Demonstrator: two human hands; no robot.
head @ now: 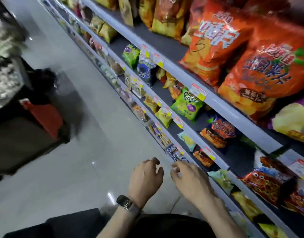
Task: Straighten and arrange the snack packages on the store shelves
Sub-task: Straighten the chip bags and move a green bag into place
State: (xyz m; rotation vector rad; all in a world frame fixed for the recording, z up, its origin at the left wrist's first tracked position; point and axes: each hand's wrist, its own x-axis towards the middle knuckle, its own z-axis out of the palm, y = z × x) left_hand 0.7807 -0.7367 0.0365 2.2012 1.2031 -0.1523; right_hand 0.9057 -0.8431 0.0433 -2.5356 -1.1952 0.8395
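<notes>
grey tiered store shelves (221,102), price tags (198,91) clipped along the front rails. top tier: large orange chip bags (214,43), upright. middle tier: green onion-ring bag (188,107), orange-and-purple bag (218,133), leaning. lower tier: red snack packs (268,181).

Place: a shop, in a snack aisle.
Shelving: grey shelves (221,104) in stacked tiers, running from upper left to lower right of the frame.
Goods: big orange chip bags (214,40) crowd the upper right; small packets (187,105) stand in rows on the tiers below.
Pricing: red-and-white price tags (198,91) with yellow patches sit along the shelf edges.
Floor: glossy pale tiles (79,169) fill the left and centre, catching light glints.
Opposite side: a dark, blurred fixture (19,143) at the left edge.
</notes>
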